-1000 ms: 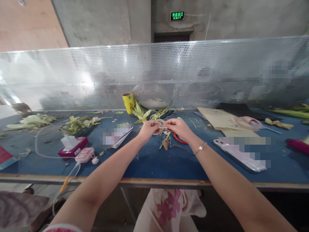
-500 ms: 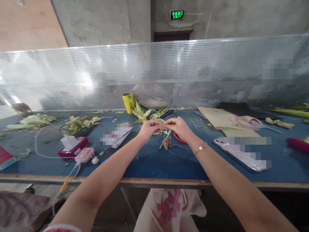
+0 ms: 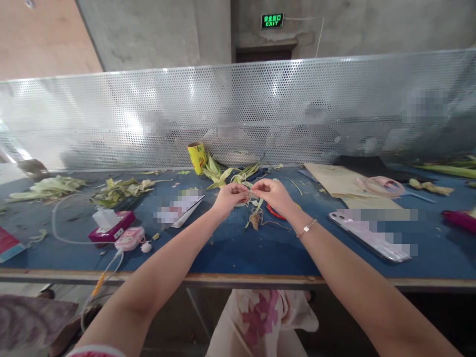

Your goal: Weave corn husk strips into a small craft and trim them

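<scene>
Concrete wall (image 3: 159, 34) at the back, perforated metal screen (image 3: 178, 109) ahead of it, then a blue tabletop (image 3: 223, 255) littered with plant scraps. Brown paper (image 3: 327, 182) lies to the right, a heap of husk-like leaves (image 3: 122, 192) to the left. Phone (image 3: 357, 234) flat, just outside the right forearm. More pale leaves (image 3: 217, 177) beyond the hands, by a tilted yellow tube (image 3: 196, 157).

Left hand (image 3: 231, 199) and right hand (image 3: 274, 196) nearly meet mid-table. Red looped item (image 3: 275, 212) partly hidden by the right one; small fibre bundle (image 3: 255, 219) on the near side.

Both sets of fingers pinched nearly closed, thumb to index, on one small pale piece (image 3: 250, 192). Step looks like fine two-handed shaping, my read. Best done with light pinches close together: one side anchors, the other adjusts. Squeeze or pull hard and it'd likely crease or split.

Piece bridges the narrow gap between fingertips, ends tucked under them. Can't tell exact contact; too small and blurred.
</scene>
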Demonstrator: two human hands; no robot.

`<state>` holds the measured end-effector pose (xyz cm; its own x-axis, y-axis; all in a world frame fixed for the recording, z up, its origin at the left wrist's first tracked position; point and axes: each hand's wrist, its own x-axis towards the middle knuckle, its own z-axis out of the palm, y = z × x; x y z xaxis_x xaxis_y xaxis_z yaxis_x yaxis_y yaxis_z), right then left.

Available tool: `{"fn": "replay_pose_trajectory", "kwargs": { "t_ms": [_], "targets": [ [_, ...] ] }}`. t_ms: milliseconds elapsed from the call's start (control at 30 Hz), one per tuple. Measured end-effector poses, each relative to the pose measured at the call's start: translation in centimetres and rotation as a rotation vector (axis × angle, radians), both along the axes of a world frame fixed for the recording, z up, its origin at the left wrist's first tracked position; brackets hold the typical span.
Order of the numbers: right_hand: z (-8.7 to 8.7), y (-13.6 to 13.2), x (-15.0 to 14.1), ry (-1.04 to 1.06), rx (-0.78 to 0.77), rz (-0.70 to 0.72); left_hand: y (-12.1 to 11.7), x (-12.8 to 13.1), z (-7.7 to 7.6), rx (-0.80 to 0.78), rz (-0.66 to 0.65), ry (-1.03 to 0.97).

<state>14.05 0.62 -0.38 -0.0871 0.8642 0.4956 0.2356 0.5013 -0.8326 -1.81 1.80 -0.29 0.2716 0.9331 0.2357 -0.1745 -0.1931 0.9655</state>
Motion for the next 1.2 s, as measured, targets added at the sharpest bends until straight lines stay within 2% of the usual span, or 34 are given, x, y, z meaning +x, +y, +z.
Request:
{"fn": "replay_pose_trajectory", "kwargs": {
  "t_ms": [300, 500, 633, 800, 1067, 1200],
  "targets": [
    [-0.51, 0.28, -0.07, -0.127, 0.146, -0.099, -0.21, 0.04, 0.09, 0.013, -0.015, -0.021],
    [-0.16, -0.08, -0.14, -0.07, 0.087, -0.04, -0.15, 0.02, 0.19, 0.021, 0.001, 0.002],
    [0.02, -0.31, -0.22, -0.067, 0.03, -0.048, -0.16, 0.02, 0.22, 0.044, 0.011, 0.018],
    [-0.24, -0.24, -0.3, -0.063, 0.048, -0.043, -0.34, 0.11, 0.37, 0.053, 0.026, 0.049],
    [-0.22, -0.33, -0.21, -0.164, 0.092, -0.117, -0.29, 0.21, 0.42, 0.041, 0.04, 0.08],
    [-0.35, -0.2, -0.16, -0.17, 0.132, -0.091, -0.09, 0.12, 0.22, 0.055, 0.034, 0.043]
  ]
}}
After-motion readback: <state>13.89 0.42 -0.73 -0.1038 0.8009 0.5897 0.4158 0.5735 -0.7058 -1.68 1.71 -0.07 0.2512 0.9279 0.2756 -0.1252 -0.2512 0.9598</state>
